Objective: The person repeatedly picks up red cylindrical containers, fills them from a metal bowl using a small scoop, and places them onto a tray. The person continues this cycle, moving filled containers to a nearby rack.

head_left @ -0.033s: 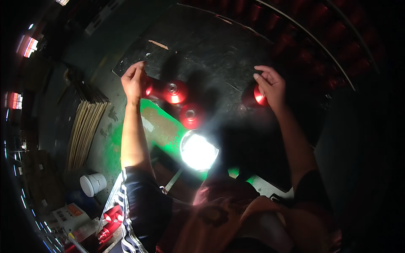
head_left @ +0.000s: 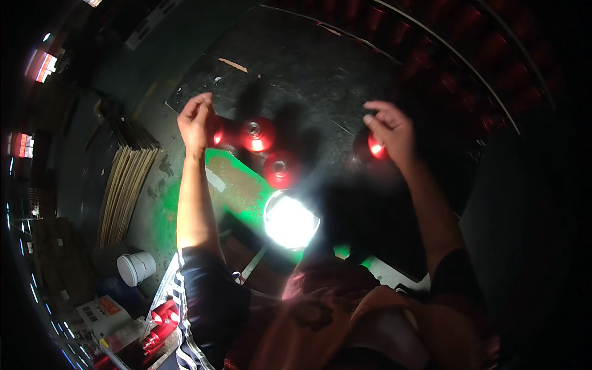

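Observation:
My left hand point(head_left: 195, 123) is at the left of the dark table, thumb and fingers pinched together at their tips. What the pinch holds is too small or hidden to tell. Partly behind this hand stands a shiny red metal bottle point(head_left: 217, 133). Close beside it are another red bottle point(head_left: 258, 137) with a pale ring-shaped mouth and a third red bottle point(head_left: 279, 169) nearer to me. At the right, my right hand point(head_left: 393, 132) hovers over or touches one more red bottle point(head_left: 375, 147), covering its top. Thumb and forefinger are apart there, with nothing visible between them.
A glaring round lamp point(head_left: 291, 221) shines below the bottles. Many dim red bottles point(head_left: 425, 61) stand behind a rail at the far right. Stacked flat cardboard point(head_left: 126, 191) and a white bucket point(head_left: 136, 269) are at the left. A tan scrap point(head_left: 233, 65) lies on the table point(head_left: 296, 68).
My right hand has shifted slightly left, over more of its bottle. The left hand and the group of bottles look nearly the same.

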Tool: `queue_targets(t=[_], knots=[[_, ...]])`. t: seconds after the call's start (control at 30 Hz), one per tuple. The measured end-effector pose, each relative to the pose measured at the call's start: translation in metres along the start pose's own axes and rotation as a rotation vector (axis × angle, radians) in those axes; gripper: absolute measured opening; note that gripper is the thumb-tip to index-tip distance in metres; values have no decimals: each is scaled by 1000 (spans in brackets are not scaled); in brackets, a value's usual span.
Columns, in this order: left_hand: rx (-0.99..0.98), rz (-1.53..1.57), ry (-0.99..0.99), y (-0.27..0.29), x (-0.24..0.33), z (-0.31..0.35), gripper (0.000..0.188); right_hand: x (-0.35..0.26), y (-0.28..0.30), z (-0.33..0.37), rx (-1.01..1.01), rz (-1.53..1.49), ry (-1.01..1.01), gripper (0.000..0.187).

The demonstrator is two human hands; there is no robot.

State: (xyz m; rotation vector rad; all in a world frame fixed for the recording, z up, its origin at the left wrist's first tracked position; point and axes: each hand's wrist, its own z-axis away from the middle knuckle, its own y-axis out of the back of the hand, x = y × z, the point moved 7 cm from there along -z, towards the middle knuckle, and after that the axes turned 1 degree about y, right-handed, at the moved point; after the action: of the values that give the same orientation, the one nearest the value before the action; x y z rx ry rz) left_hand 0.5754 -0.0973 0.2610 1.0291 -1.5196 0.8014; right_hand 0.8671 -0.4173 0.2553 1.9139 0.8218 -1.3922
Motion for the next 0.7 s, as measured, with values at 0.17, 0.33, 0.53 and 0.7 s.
queue_targets(t=[0.17,0.33,0.53,0.7], knots=[[-509,-222,188,-46,19,53,54,-22,-120,15,-673,21,-30,65],[-548,-387,269,-67,11,70,40,-21,-180,29,-785,257,6,36],[-202,-331,142,-39,22,160,25,-55,-139,102,-591,206,143,30],[-72,-3,165,-9,67,304,24,-101,-56,223,-476,164,311,27]])
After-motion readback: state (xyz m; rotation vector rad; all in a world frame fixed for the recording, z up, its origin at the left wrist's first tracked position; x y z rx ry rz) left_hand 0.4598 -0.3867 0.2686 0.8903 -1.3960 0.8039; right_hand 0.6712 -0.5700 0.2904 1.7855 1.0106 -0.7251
